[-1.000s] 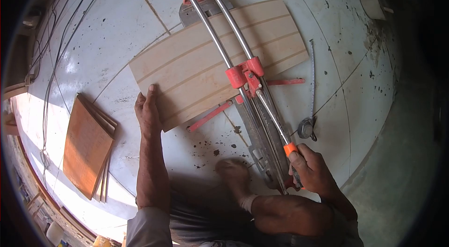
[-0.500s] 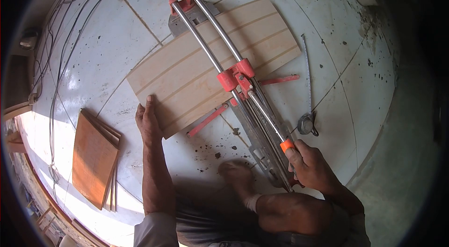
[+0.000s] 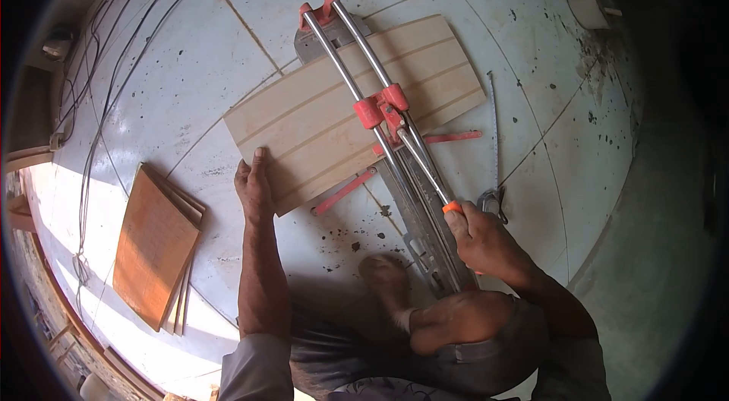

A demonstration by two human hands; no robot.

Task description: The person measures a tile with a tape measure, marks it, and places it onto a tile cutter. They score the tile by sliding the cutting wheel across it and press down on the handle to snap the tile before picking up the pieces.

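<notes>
A beige striped tile (image 3: 304, 124) lies at a slant across the bed of a manual tile cutter (image 3: 425, 207), under its two steel rails. My left hand (image 3: 256, 184) grips the tile's lower left corner, thumb on top and fingers hidden beneath. My right hand (image 3: 486, 238) is wrapped round the orange-tipped handle (image 3: 453, 206) of the cutter. The handle's rod runs up to the red sliding carriage (image 3: 381, 105), which sits on the rails over the tile. Red support arms (image 3: 345, 190) stick out on both sides of the cutter, the left one beside the tile's lower edge.
Brown tiles (image 3: 156, 249) lie stacked at the left in sunlight. Black cables (image 3: 102, 108) run along the left of the white tiled floor (image 3: 228, 82). A tape measure (image 3: 490, 202), its blade pulled out, rests to the right. My bare foot (image 3: 385, 279) is near the cutter.
The carriage has slid a little further up along the rails over the tile, my right hand moving forward with the handle. My left hand keeps its grip. The whole view has shifted slightly.
</notes>
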